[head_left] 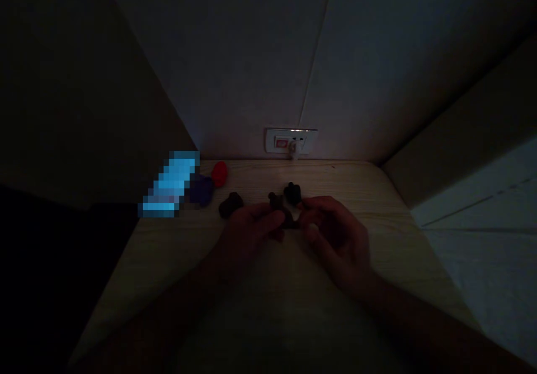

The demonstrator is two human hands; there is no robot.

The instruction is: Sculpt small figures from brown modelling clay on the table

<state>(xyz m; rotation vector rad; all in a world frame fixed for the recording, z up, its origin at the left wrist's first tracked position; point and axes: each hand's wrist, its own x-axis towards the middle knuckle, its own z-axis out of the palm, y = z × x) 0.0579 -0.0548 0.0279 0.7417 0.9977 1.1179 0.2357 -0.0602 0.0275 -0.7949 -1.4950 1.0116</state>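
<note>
In dim light, my left hand (255,226) grips a small dark brown clay-like figure (282,209) between thumb and fingers, just above the wooden tabletop. My right hand (339,237) is closed at the figure's right side, its thumb and index finger curled together. A reddish-brown shape shows between those fingers, too dark to name. Just beyond the hands sits a black lump (292,193). Beside my left fingers lies another dark lump (230,205). Further left are a blue lump (202,190) and a smaller red lump (219,174), close together.
A lit, pixelated screen (172,184) stands tilted at the tabletop's left edge. The wooden tabletop (352,181) meets a wall at the back, where a switch-and-socket plate (311,139) holds a plug (294,149). A pale surface (482,262) lies to the right.
</note>
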